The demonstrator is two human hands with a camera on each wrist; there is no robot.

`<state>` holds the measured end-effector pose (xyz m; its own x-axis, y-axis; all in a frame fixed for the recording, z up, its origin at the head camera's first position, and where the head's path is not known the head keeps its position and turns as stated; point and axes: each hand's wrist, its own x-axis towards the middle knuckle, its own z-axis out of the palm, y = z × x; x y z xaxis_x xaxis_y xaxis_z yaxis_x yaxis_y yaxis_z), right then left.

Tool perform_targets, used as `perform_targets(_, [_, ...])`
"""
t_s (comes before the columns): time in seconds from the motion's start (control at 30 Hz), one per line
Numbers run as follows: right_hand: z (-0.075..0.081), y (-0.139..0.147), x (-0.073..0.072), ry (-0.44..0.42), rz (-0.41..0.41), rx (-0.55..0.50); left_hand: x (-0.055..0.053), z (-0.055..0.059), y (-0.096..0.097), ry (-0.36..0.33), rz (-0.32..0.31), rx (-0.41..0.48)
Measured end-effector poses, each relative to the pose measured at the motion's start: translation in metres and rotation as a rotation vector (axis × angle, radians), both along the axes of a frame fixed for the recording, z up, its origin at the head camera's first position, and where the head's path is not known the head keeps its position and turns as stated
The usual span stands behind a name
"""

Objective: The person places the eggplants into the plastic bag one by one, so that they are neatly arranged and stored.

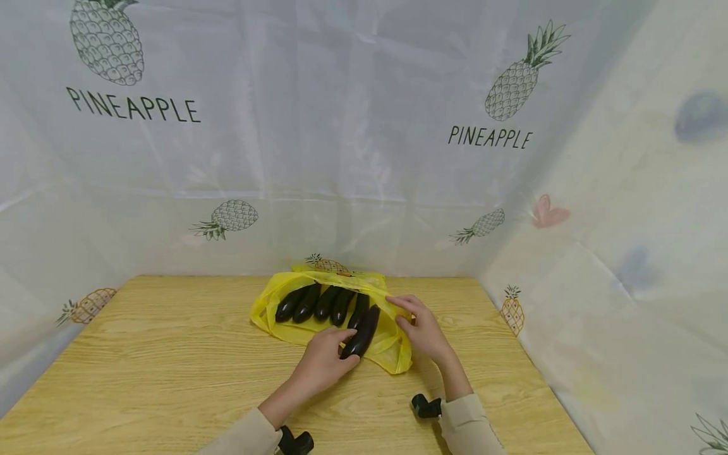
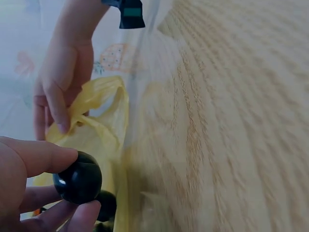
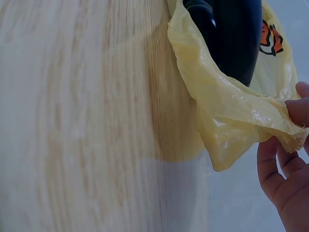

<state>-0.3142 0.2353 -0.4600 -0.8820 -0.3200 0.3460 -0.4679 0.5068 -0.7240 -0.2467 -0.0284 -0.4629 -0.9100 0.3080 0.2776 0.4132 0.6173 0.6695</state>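
A yellow plastic bag (image 1: 400, 355) lies on its side near the back of the table, its mouth facing me. Several dark purple eggplants (image 1: 324, 304) rest in a row inside. My left hand (image 1: 323, 361) grips one more eggplant (image 1: 363, 333) at its near end, holding it slanted at the right part of the bag's mouth. In the left wrist view, thumb and fingers surround the rounded end of this eggplant (image 2: 78, 179). My right hand (image 1: 423, 332) pinches the bag's right edge, as the right wrist view shows by the gathered plastic (image 3: 285, 131).
The wooden table (image 1: 170, 354) ends at a pineapple-print cloth (image 1: 341, 145) behind, with more cloth at the sides. Dark devices (image 1: 426, 406) sit at both wrists. An orange print (image 3: 271, 39) marks the bag.
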Motion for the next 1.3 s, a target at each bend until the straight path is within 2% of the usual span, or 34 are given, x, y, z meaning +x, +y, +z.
perform_targets(0.27, [0.0,-0.001,0.0,0.01,0.002,0.006,-0.016,-0.008,0.02,0.023,0.061,-0.018])
perform_targets(0.53, [-0.001,0.0,0.002,0.038,0.019,0.01,-0.025,-0.01,0.036,0.024,0.107,-0.012])
perform_targets(0.67, [-0.001,0.0,0.003,0.02,0.005,0.019,-0.027,-0.011,0.042,0.016,0.122,-0.007])
perform_targets(0.87, [0.0,-0.003,0.003,-0.012,-0.012,0.03,-0.031,-0.02,0.048,0.01,0.158,0.004])
perform_targets(1.1, [0.001,-0.004,0.002,0.057,0.007,0.029,-0.032,-0.022,0.054,0.041,0.217,0.047])
perform_targets(1.3, [0.0,-0.003,0.002,0.043,0.009,0.032,-0.033,-0.024,0.061,0.049,0.27,0.076])
